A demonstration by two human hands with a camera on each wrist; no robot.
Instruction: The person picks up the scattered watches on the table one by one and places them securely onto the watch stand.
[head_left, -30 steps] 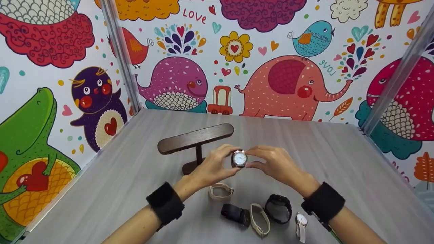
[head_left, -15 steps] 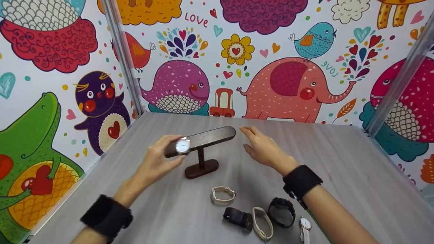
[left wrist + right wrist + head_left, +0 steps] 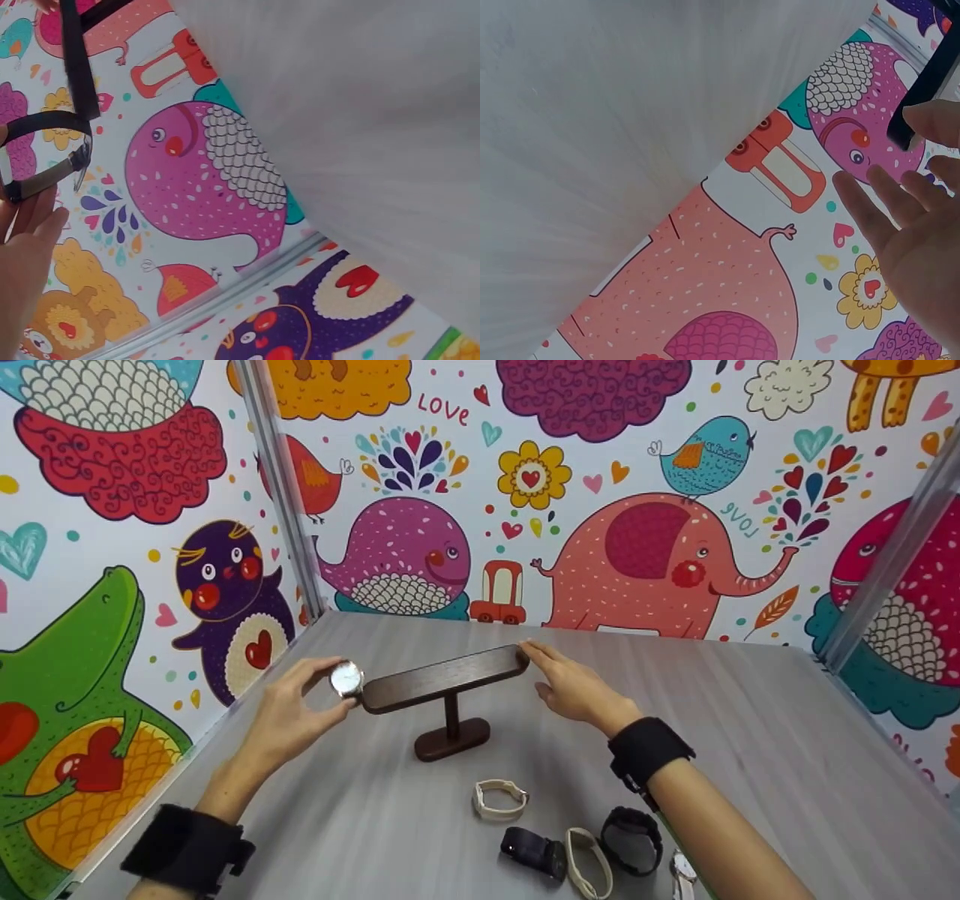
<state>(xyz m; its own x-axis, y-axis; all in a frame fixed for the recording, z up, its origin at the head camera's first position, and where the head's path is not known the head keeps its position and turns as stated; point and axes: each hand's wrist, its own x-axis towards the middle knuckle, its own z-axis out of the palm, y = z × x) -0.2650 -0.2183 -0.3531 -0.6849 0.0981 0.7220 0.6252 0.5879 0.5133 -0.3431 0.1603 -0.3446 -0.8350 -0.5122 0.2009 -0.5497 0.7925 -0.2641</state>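
Between thumb and fingers, my left hand (image 3: 281, 720) pinches a wristwatch (image 3: 346, 680) with a white round face, right at the left end of a dark wooden T-shaped watch stand (image 3: 450, 673). In the left wrist view the watch's closed strap (image 3: 43, 178) shows as a loop, near the end of the stand's bar (image 3: 79, 71). My right hand (image 3: 579, 690) has its extended fingertips at the bar's right end. The right wrist view shows those fingers (image 3: 891, 193) spread and fairly straight beside the bar (image 3: 924, 97).
In front of the stand lie a beige looped band (image 3: 500, 799), a black watch (image 3: 532, 851), another beige band (image 3: 589, 862), a black looped watch (image 3: 632, 840) and a small white-faced watch (image 3: 682, 868). Cartoon-printed walls (image 3: 517, 532) border the grey table (image 3: 360, 810).
My left hand has carried the watch leftward from in front of the stand to the bar's left end. My right hand has let go of the watch and moved to the bar's right end.
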